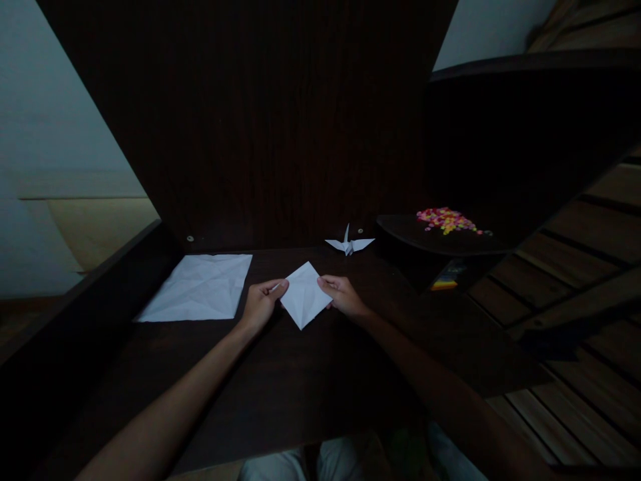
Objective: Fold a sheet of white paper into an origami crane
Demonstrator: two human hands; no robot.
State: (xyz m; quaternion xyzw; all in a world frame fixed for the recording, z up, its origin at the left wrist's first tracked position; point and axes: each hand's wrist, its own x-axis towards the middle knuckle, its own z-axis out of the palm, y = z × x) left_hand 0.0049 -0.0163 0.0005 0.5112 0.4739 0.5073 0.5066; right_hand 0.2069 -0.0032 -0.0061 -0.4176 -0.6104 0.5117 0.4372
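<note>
A small folded square of white paper [304, 297], turned like a diamond with crease lines on it, is held between my two hands. My left hand [261, 302] pinches its left corner, thumb on top. On the opposite corner, the thumb and fingers of my right hand [344, 295] are closed the same way; the fingertips beneath the paper are mostly hidden. Just beyond the hands stands a white origami crane [349, 244] with spread wings. To the left lies a larger creased sheet of white paper [200, 287], flat on the dark desk [280, 387].
A heap of small bright pink, orange and yellow pieces [448, 220] sits on a low rounded shelf [400, 230] at the right. Beneath it is a rainbow-coloured item [445, 284]. A raised side board [90, 287] edges the desk's left, and a tall dark panel [280, 133] backs it.
</note>
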